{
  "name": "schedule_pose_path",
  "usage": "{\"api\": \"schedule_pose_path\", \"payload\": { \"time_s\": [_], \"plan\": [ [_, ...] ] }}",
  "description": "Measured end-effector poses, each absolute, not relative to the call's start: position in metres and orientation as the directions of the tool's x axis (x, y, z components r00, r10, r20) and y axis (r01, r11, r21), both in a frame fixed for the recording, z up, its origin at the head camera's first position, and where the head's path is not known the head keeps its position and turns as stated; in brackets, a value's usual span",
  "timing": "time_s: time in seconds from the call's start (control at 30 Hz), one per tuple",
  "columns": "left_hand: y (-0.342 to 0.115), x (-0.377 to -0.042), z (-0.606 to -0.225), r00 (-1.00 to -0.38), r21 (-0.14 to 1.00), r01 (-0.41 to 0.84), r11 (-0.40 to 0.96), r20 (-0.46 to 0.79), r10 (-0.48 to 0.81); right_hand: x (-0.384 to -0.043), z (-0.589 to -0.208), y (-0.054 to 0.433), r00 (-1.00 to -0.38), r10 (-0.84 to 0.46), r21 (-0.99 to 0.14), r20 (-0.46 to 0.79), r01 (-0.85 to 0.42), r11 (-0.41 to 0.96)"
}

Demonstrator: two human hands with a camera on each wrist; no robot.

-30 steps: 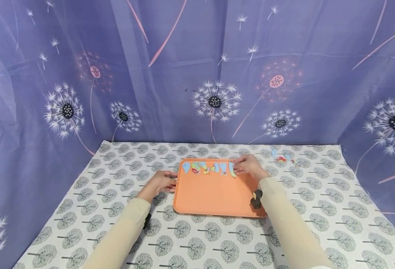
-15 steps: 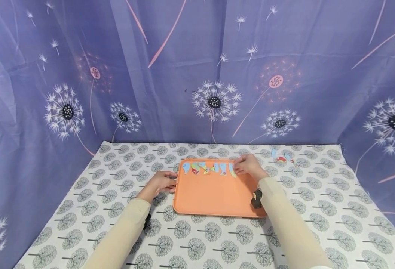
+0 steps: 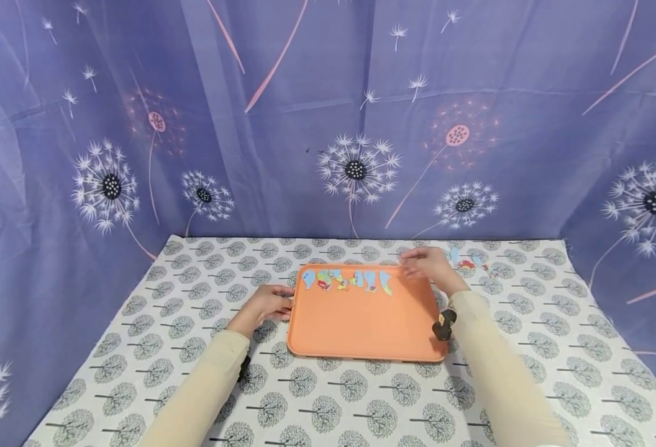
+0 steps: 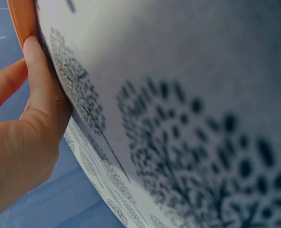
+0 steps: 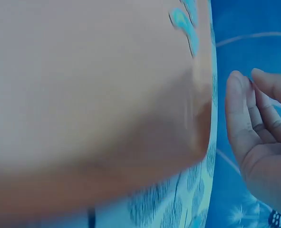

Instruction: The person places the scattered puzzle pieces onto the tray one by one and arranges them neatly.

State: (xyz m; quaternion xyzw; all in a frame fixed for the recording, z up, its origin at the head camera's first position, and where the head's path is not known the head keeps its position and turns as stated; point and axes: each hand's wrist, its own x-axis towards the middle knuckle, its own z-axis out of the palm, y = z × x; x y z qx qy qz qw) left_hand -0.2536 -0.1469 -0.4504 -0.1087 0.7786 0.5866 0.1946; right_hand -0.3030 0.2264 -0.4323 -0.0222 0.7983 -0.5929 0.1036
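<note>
An orange tray lies on the patterned cloth. Along its far edge is a row of several flat, irregular puzzle pieces, mostly light blue with red, yellow and green bits. The rightmost piece is a curved blue and yellow-green strip. At the tray's left side my left hand grips the rim; the left wrist view shows a digit of that hand against the orange edge. My right hand hovers by the far right corner, its fingers loosely bent around nothing in the right wrist view.
More loose puzzle pieces in blue and red lie on the tree-print cloth, beyond the tray to the right. A purple dandelion-print curtain hangs behind the table and along both sides.
My right hand has let go of the rightmost puzzle piece and moved right, toward the tray's far right corner. My left hand and the tray have stayed put.
</note>
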Motion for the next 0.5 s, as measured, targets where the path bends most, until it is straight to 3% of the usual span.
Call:
{"api": "schedule_pose_path", "payload": {
  "time_s": [0.5],
  "plan": [
    [-0.148, -0.256, -0.453, -0.901, 0.872, -0.398, 0.284, -0.431, 0.060, -0.299, -0.427, 0.291, -1.000, -0.015, -0.915, -0.011, 0.004, 0.403]
  ]
}}
